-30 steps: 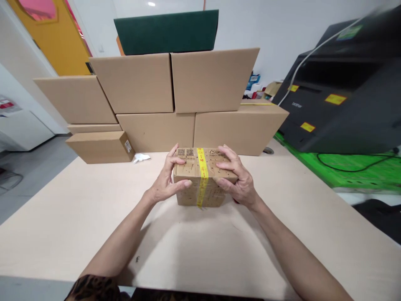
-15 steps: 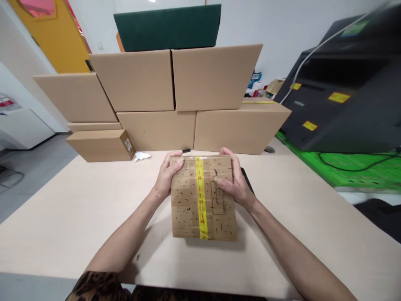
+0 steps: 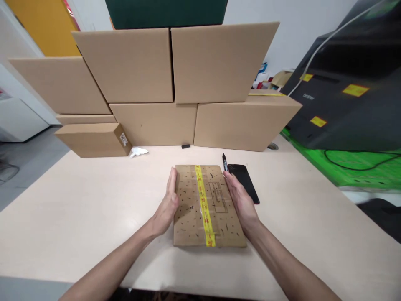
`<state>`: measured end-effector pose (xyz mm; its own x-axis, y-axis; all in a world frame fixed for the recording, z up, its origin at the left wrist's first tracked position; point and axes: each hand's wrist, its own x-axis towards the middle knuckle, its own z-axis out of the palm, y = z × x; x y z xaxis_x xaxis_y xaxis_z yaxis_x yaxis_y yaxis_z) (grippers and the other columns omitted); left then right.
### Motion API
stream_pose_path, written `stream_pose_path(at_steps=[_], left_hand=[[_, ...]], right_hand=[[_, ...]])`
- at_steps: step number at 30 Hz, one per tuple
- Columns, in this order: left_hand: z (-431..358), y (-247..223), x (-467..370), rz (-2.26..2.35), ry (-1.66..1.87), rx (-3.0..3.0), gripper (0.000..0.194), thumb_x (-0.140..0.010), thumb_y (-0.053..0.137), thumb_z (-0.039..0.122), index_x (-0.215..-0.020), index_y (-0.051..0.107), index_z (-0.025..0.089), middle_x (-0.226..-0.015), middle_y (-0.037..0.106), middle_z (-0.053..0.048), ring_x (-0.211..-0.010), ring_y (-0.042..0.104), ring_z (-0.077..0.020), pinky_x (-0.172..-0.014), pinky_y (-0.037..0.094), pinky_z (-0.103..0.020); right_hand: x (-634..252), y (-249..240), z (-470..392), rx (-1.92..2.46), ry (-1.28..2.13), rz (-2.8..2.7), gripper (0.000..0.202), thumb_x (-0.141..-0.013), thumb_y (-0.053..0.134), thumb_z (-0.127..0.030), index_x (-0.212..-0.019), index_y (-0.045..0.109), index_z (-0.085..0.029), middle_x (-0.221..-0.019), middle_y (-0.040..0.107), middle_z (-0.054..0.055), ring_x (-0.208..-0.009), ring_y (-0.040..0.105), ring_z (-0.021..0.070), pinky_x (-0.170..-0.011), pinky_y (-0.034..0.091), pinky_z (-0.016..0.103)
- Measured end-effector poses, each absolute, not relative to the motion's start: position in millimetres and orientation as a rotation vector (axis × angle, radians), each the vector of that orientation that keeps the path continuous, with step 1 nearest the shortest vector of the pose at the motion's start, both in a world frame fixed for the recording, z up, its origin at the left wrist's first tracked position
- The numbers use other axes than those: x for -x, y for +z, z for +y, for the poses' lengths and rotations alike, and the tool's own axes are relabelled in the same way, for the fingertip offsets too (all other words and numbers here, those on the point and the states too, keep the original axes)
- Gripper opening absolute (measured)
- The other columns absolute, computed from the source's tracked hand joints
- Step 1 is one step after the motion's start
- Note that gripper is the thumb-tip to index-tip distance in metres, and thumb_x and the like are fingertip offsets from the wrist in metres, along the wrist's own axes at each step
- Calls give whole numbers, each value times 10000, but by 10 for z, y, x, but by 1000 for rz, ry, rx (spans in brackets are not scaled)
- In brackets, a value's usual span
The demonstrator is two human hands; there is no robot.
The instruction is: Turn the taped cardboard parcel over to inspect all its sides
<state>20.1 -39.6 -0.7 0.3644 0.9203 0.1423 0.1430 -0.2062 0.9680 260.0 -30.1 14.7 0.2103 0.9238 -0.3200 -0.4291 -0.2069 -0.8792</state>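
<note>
A flat brown cardboard box point(image 3: 188, 209) with dark speckles, a printed frame and a yellow tape strip down its top lies on the table before me. Along its left side rests my left hand point(image 3: 167, 205), open, fingers straight, the palm side against the box. My right hand point(image 3: 242, 202) is likewise open and flat along the right side, its fingertips by the far right corner. Just beyond those fingertips lies a black marker pen point(image 3: 225, 162), its cap end pointing away. Beside it, right of my hand, is a black phone point(image 3: 246, 182).
Large plain cartons point(image 3: 140, 67) are stacked at the back, topped by a dark green box point(image 3: 166, 12). A smaller carton point(image 3: 90, 142), crumpled white tissue point(image 3: 138, 151) and a small black object point(image 3: 186, 146) stand before them. To the right is a dark Brother machine point(image 3: 328, 104) on a green surface point(image 3: 351, 171).
The speckled box has gone from tilted up in my hands to lying on the table. My thumbs have left its top face, and my hands now flank it. The pen and more of the phone show.
</note>
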Motion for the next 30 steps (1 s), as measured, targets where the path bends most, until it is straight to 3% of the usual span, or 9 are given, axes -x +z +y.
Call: stream_pose_path(at_steps=[3, 5, 8, 10, 14, 19, 22, 26, 30], left_hand=[[-414, 86, -36, 858, 727, -1795, 1297, -900, 707, 737, -1684, -258, 367, -1792, -314, -29, -1682, -189, -429, -1359, -10, -678], [-379, 179, 123, 853, 588, -1871, 1495, -789, 878, 647, -1642, -322, 388, -1777, -332, -58, -1678, -145, -466, -1336, 150, -731], [-339, 304, 367, 850, 353, -1981, 1536, -747, 946, 544, -1651, -290, 420, -1809, -223, -85, -1682, -11, -480, -1287, 318, -734], [-351, 342, 481, 879, 224, -2076, 1548, -714, 968, 534, -1666, -249, 438, -1827, -141, -100, -1678, 59, -495, -1280, 312, -755], [-431, 296, 518, 1020, 164, -2207, 1533, -721, 966, 529, -1674, -231, 442, -1832, -112, -122, -1674, 11, -515, -1286, 214, -810], [-435, 173, 340, 942, 243, -2186, 1598, -707, 969, 545, -1633, -329, 432, -1817, -213, -120, -1667, -64, -527, -1290, 165, -827], [-401, 158, 231, 860, 416, -2128, 1628, -657, 959, 662, -1651, -307, 419, -1805, -279, -85, -1668, -127, -508, -1318, 150, -785], [-421, 216, 163, 877, 696, -1951, 1400, -737, 705, 899, -1727, -137, 377, -1844, -163, -64, -1694, -100, -463, -1362, 63, -700], [-441, 248, 138, 905, 897, -1712, 1097, -926, 481, 865, -1765, 68, 293, -1859, 66, -113, -1712, -4, -431, -1378, 28, -656]], right_hand=[[-2739, 37, -289, 1260, 1357, -781, 661, -837, 772, -710, -1377, 704, -335, -1635, 607, 3, -1570, 507, 309, -1320, 407, 498], [-2887, 33, -271, 1297, 1347, -944, 790, -810, 755, -791, -1439, 676, -319, -1644, 598, 45, -1565, 508, 343, -1328, 378, 547], [-3145, 127, -239, 1406, 1327, -1144, 823, -832, 688, -842, -1455, 685, -304, -1639, 599, 86, -1550, 517, 395, -1309, 371, 625], [-3302, 207, -227, 1461, 1335, -1323, 733, -850, 707, -802, -1382, 749, -298, -1536, 693, 99, -1496, 574, 406, -1305, 370, 637], [-3509, 245, -231, 1339, 1423, -1627, 600, -960, 651, -693, -1397, 748, -293, -1461, 739, 121, -1367, 686, 382, -1226, 485, 622], [-3555, 128, -249, 1261, 1511, -1762, 1007, -963, 611, -728, -1759, 157, -311, -1641, 577, 166, -1456, 629, 350, -1219, 486, 594], [-3520, 128, -234, 1264, 1499, -1734, 1061, -969, 573, -751, -1766, 37, -299, -1667, 547, 171, -1457, 628, 351, -1198, 517, 549], [-3458, 169, -218, 1191, 1483, -1582, 978, -931, 670, -711, -1738, 257, -344, -1727, 487, 102, -1528, 557, 350, -1213, 510, 474], [-3355, 163, -237, 1105, 1467, -1389, 741, -889, 739, -688, -1532, 630, -335, -1641, 601, 68, -1508, 574, 364, -1189, 531, 462]])
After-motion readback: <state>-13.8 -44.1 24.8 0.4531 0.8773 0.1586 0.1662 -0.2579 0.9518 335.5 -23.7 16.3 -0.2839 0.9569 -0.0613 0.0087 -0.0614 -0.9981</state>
